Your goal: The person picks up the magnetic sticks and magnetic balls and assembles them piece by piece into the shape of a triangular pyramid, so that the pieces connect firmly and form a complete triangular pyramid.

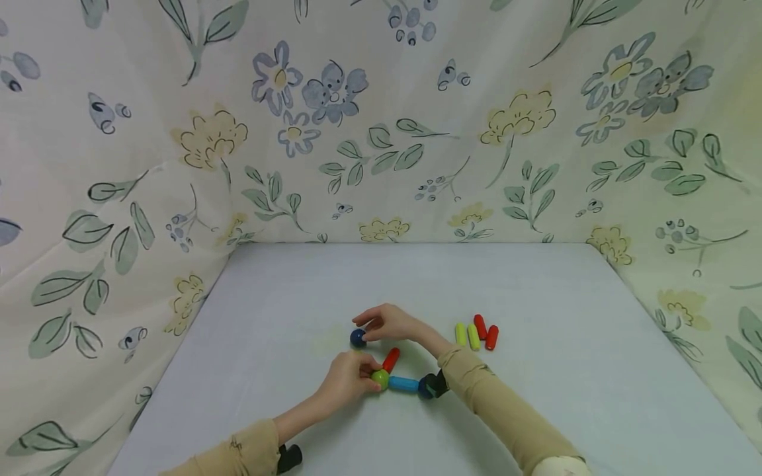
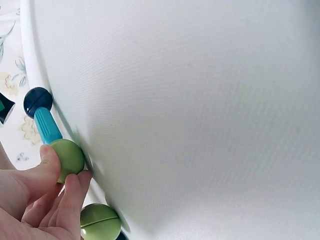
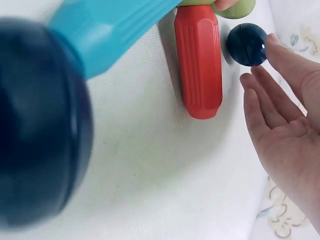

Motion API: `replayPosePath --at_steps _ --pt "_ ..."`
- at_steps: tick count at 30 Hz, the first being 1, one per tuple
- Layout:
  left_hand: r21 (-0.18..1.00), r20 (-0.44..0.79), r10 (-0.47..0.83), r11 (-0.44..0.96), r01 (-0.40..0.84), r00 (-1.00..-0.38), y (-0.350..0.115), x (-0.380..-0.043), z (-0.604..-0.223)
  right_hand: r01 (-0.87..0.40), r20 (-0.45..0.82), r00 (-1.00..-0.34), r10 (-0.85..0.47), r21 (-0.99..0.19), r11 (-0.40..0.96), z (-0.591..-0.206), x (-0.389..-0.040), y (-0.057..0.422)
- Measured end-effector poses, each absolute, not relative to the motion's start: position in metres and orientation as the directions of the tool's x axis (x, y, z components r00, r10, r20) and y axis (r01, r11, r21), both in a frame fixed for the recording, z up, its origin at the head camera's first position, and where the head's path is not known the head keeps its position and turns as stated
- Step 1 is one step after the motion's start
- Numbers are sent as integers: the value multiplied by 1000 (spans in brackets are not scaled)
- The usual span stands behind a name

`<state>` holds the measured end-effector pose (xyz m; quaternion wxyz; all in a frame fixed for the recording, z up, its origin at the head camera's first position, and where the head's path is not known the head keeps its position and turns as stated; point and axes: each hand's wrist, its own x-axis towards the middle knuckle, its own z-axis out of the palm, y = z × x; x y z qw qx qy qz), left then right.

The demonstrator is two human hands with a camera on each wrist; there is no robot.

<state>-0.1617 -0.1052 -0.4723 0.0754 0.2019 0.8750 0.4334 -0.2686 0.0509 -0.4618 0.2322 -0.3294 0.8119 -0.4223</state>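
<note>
My left hand (image 1: pixel 348 380) pinches a lime-green ball (image 1: pixel 380 379) between thumb and fingers. A light-blue rod (image 1: pixel 404 384) joins that ball to a dark-blue ball (image 1: pixel 426 386), and a red rod (image 1: pixel 391 359) extends from the green ball's far side. My right hand (image 1: pixel 393 324) is at another dark-blue ball (image 1: pixel 358 338), its thumb tip at the ball's edge and its fingers extended loosely around it. Beside this ball a second green ball (image 2: pixel 101 221) shows in the left wrist view; in the head view my left hand mostly hides it.
Two yellow-green rods (image 1: pixel 467 336) and two loose red rods (image 1: pixel 485 332) lie to the right of my right hand on the white table (image 1: pixel 286 297). Floral cloth (image 1: pixel 381 132) hangs behind the table and along its sides. Both wrists carry black camera mounts.
</note>
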Motion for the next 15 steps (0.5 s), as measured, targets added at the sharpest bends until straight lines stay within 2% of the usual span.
replayPosePath --at_steps 15 --pt "793 56 409 535 290 -911 -105 -160 -472 -396 -88 -713 -696 -769 502 -469 -264 46"
